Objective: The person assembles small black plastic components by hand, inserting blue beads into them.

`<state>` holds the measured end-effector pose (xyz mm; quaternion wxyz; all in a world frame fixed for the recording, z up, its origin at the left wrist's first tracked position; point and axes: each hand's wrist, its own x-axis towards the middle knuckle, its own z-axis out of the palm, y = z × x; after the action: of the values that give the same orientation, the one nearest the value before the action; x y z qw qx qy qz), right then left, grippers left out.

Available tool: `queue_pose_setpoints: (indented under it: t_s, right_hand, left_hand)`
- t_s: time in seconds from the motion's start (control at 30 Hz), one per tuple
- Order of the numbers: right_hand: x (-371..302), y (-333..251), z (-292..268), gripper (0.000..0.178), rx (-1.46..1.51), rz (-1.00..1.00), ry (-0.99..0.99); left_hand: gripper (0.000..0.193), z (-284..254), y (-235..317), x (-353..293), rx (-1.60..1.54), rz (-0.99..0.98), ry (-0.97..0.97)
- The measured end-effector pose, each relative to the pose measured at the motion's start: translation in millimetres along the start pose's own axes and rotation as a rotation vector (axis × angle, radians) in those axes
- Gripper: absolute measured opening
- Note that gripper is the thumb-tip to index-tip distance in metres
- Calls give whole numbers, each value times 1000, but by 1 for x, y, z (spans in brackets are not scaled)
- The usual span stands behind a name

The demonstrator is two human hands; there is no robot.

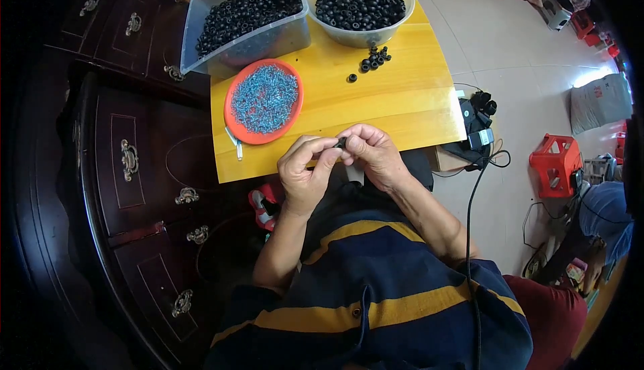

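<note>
Over the near edge of the yellow table (pixel 402 95), both hands meet at a small black rounded part (pixel 341 142). My left hand (pixel 305 172) pinches it from the left between thumb and fingertips. From the other side, the thumb and fingers of my right hand (pixel 378 159) close on it too; fingertips cover most of it. An orange-red plate (pixel 265 139) beyond my left hand holds many tiny bluish, shiny pieces (pixel 263 98). Several loose black parts with holes (pixel 376 59) lie farther back on the tabletop.
At the back stand a clear rectangular bin (pixel 268 46) and a clear round bowl (pixel 365 37), both full of black parts. A slim white item (pixel 236 143) lies beside the plate. Dark drawers (pixel 127 162) flank the left; a black cable (pixel 471 236) and red stool (pixel 555 169) are right.
</note>
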<state>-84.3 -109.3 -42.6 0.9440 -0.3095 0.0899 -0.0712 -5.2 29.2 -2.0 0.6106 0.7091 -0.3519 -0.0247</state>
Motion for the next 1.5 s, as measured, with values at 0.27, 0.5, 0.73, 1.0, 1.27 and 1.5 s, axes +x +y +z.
queue_pose_setpoints:
  t_s: [0.27, 0.5, 0.73, 1.0, 1.27, 1.5]
  right_hand:
    - [0, 0, 2, 26, -31, 46, -5]
    - [-2, -3, -3, 32, -113, 60, -38]
    - [-4, -11, -3, 39, -197, 133, -144]
    - [-10, -12, -1, 37, -93, 176, -159]
    - [-10, -20, -4, 25, -60, 249, -229]
    - [-10, -24, -5, 25, -107, 258, -224]
  left_hand:
    - [14, -2, 3, -1, 45, 55, -37]
    - [23, -3, -4, -7, -353, -217, -110]
    - [32, -11, 2, 2, -378, -195, -347]
    - [29, -6, -2, -4, -359, -140, -276]
    - [32, -6, 3, -4, -334, -149, -274]
    - [33, -9, 12, 2, -157, -11, -308]
